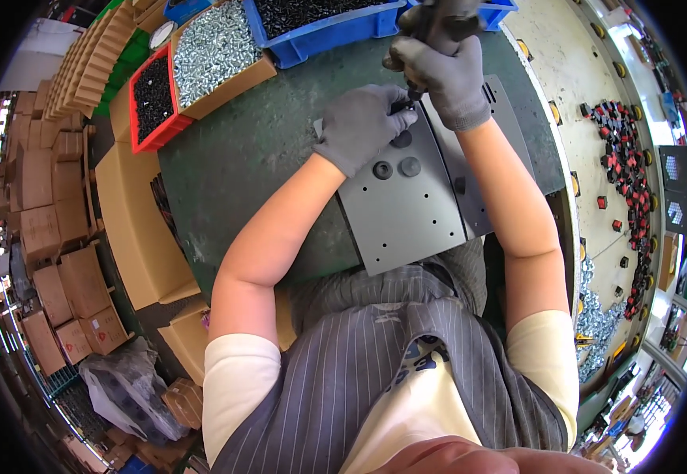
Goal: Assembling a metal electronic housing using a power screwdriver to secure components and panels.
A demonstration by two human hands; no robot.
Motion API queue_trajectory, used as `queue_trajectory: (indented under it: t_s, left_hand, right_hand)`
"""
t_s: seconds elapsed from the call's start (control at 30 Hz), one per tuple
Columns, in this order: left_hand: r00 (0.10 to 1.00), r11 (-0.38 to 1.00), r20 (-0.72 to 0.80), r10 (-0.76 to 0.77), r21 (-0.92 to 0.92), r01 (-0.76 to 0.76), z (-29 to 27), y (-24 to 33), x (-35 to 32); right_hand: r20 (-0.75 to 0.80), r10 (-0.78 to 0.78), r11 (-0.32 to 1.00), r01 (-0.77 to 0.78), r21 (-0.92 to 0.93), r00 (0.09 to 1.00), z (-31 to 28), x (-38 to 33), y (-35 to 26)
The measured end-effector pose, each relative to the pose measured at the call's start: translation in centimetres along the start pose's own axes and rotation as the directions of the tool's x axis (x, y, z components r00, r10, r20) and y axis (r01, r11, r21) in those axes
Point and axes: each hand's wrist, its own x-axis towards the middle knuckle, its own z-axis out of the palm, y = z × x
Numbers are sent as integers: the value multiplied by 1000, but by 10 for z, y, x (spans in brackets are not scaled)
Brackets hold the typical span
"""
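Observation:
A grey metal plate [407,213] with small holes and black round feet lies on the green table [233,166] in front of me. My left hand [363,126], in a grey glove, presses down on the plate's upper left part, fingers by a black foot. My right hand [448,75], also gloved, grips a dark power screwdriver [438,20] held upright, its tip down at the plate just beside my left fingers. Two black round feet [396,168] sit on the plate below my left hand.
A blue bin [320,35] of black parts, a cardboard box of silver screws [215,51] and a red bin of black screws [152,99] stand at the table's far left. Cardboard boxes [59,268] stack at left. A conveyor [620,158] with small black and red parts runs at right.

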Motion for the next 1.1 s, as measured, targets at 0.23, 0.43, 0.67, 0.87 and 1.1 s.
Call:
queue_trajectory:
  t_s: [0.23,0.43,0.67,0.87,1.1]
  left_hand:
    - [991,971,-115,-69,-236,40,-10,2,-13]
    - [860,55,414,-299,-892,449,-16,-13,-54]
    - [861,-153,357,-362,-934,323,-7,-6,-60]
    - [884,-367,443,-151,-855,366,-13,14,-77]
    - [828,-339,559,-39,-787,516,-5,57,-89]
  right_hand:
    - [120,38,902,18,-432,992,-13,2,10]
    - [155,89,978,-57,-201,984,-16,10,9]
    - [316,-419,894,326,306,851,-5,-3,-11]
    - [206,-350,902,270,336,914,-8,-63,-50]
    - [182,-419,858,322,401,889,-16,-95,-58]
